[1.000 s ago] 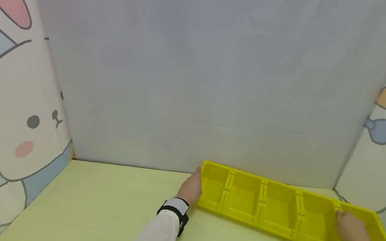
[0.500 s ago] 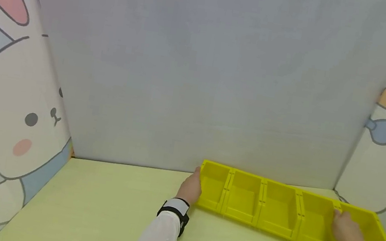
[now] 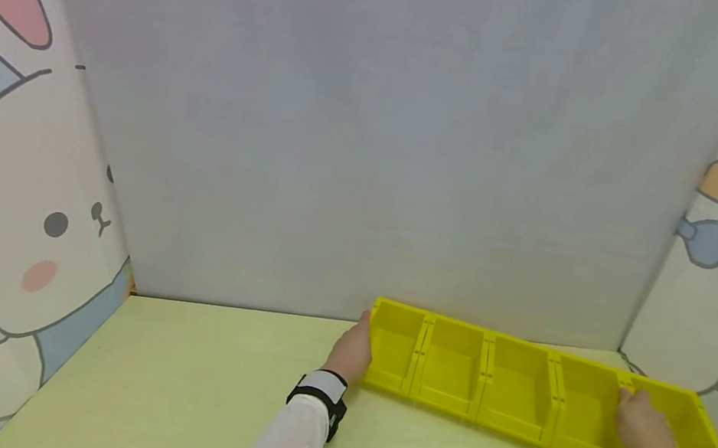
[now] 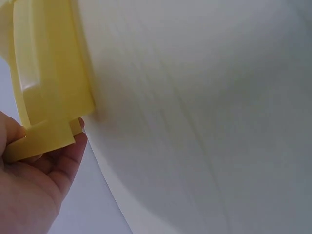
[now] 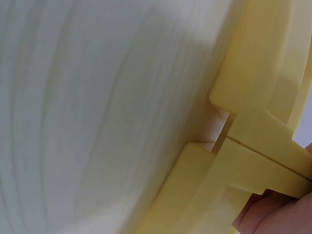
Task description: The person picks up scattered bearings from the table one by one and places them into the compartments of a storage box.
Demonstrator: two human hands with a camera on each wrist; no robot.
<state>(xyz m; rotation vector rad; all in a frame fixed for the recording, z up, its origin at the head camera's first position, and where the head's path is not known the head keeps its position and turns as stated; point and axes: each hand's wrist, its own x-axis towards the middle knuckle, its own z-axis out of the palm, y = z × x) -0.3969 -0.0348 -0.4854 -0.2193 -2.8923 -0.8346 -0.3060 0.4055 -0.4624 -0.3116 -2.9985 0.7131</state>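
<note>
A long yellow plastic bin row (image 3: pixel 515 391) of five joined open compartments lies on the pale green desk (image 3: pixel 182 383), close to the grey back panel (image 3: pixel 371 141) and angled toward the right corner. The left hand (image 3: pixel 351 352) has its grip on the row's left end; the left wrist view alone shows thumb and fingers (image 4: pixel 68 161) pinching a thin flange there. The right hand (image 3: pixel 644 433) rests on the divider near the right end, fingers curled under a rib in the right wrist view. Cartoon rabbit panels (image 3: pixel 0 201) flank the desk.
</note>
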